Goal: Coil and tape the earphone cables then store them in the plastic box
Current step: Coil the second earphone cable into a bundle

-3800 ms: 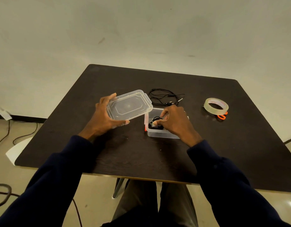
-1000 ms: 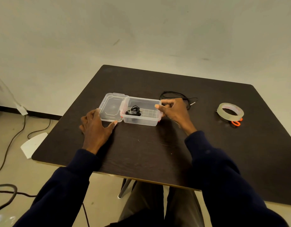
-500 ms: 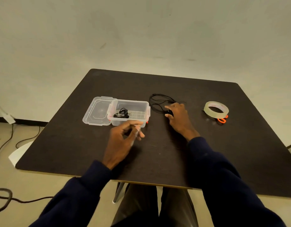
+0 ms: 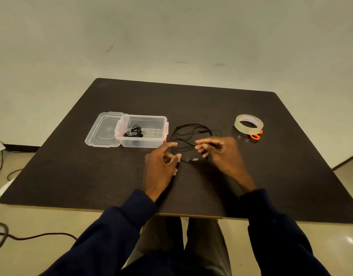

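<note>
A loose black earphone cable (image 4: 188, 134) lies tangled on the dark table (image 4: 92, 176), right of the clear plastic box (image 4: 143, 141). Its metal plug (image 4: 194, 159) rests between my hands. My right hand (image 4: 221, 154) pinches a strand of this cable with thumb and fingertips. My left hand (image 4: 160, 166) hovers at the cable's left edge, thumb and index finger apart and loosely curved, with the cable running just past the fingertips. A coiled black earphone bundle (image 4: 134, 132) sits inside the open box. The box's clear lid (image 4: 104, 130) lies against its left side.
A roll of clear tape (image 4: 249, 124) stands at the right of the table, with orange scissor handles (image 4: 255, 135) poking out beside it. Cables trail on the floor at the left. The table's near edge runs just above my lap.
The lid was set down left of the box. My left hand moved from in front of the box to the loose cable. My right hand has picked up a strand of it.
</note>
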Tool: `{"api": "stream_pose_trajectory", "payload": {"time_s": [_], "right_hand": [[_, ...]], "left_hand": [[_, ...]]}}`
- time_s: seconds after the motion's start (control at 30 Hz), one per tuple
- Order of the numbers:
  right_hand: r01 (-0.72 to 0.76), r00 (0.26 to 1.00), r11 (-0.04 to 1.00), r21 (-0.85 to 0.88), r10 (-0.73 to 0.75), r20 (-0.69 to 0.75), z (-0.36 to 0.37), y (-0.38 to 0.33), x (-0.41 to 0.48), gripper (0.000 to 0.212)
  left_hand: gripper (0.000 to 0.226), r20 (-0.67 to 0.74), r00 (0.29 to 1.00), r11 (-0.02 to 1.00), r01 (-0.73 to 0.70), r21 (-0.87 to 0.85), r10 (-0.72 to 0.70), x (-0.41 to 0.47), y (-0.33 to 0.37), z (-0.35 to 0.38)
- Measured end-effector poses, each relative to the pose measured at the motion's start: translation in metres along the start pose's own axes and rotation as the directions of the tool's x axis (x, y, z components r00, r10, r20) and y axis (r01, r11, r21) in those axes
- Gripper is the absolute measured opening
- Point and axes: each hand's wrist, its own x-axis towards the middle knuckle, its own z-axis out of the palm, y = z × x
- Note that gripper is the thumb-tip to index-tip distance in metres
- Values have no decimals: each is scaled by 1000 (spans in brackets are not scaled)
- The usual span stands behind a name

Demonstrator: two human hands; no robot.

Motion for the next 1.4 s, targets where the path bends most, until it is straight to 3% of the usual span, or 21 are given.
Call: {"api": "stream_pose_trajectory", "payload": {"time_s": [0.1, 0.23, 0.37, 0.47, 0.6, 0.67, 0.73, 0.83, 0.9, 0.97, 1.0, 1.1, 1.17, 1.27, 1.4], "right_hand": [[-35, 998, 994, -108, 29, -53, -5, 2, 1, 33], [-106, 994, 983, -152, 108, 1, 0, -4, 5, 21], [36, 981, 909, -416, 47, 189, 25, -15, -8, 27], [116, 982, 835, -538, -14, 191, 44, -17, -21, 9], [45, 996, 956, -291, -63, -55, 50, -24, -26, 2], [78, 996, 986, -147, -83, -27, 49, -29, -26, 5], [103, 994, 993, -54, -100, 52, 48, -33, -27, 5], [134, 982, 989, -59, -141, -126, 43, -34, -21, 10], [119, 962, 987, -110, -142, -234, 34, -35, -10, 27], [160, 977, 976, -148, -178, -119, 25, -39, 3, 48], [211, 975, 959, -187, -219, -25, 22, -41, 9, 48], [309, 949, 922, -233, -283, 136, 18, -44, 23, 24], [223, 965, 959, -174, -193, 176, 13, -47, 30, 19], [138, 964, 984, -110, -108, 242, 0, -47, 37, 18], [161, 940, 984, -77, -129, 316, -13, -49, 39, 13]], "left_hand": [[39, 50, 999, 999, -6, 48, 4, 6, -1, 1], [33, 80, 996, 986, -45, 160, 32, 10, 3, 2], [11, 30, 1000, 989, -2, 145, -2, 8, 2, 2], [13, -2, 994, 991, 105, 86, -105, 5, 0, -1], [31, 72, 967, 969, 247, 1, -246, 11, 8, -6], [35, 132, 952, 942, 294, -163, -275, 17, 15, -5], [28, 101, 967, 923, 253, -292, -233, 19, 20, -2], [27, 55, 982, 927, 188, -325, -180, 20, 24, -2], [34, 92, 986, 947, 157, -279, -136, 23, 27, -6], [38, 170, 983, 972, 99, -214, -63, 27, 31, -13], [38, 212, 977, 979, 63, -195, -20, 29, 34, -16], [38, 237, 968, 974, -30, -223, 84, 30, 44, -24], [37, 178, 978, 960, -56, -274, 107, 30, 48, -32], [38, 97, 992, 950, -50, -307, 83, 30, 46, -46], [46, 98, 994, 931, 83, -356, -51, 27, 41, -62]]}}
